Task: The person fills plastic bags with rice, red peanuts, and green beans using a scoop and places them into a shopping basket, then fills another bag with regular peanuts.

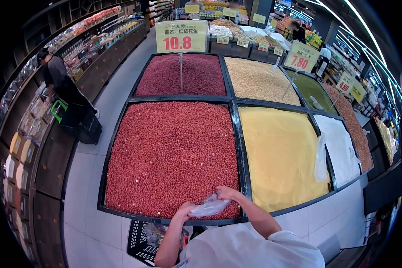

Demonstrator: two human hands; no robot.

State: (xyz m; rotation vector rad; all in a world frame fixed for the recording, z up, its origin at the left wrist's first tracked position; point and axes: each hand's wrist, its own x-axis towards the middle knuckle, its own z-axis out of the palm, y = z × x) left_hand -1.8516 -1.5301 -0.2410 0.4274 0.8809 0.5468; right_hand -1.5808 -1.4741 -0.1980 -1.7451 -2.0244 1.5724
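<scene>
Between my two hands a clear plastic bag [210, 207] is stretched over the near edge of a bin of red-skinned peanuts [172, 154]. My left hand [184, 211] grips the bag's left side, fingers closed. On its right side, my right hand [227, 193] pinches the plastic near the rim. The bag looks thin and crumpled; whether anything is inside cannot be made out. Peanuts lie just beyond and around it.
Yellow grain [281, 152] fills the bin on the right, with a plastic bag [320, 161] at its edge. A black basket [143, 241] is below my left arm. A price sign [182, 38] stands behind. At left, a person [60, 80] stands near a black cart [81, 123].
</scene>
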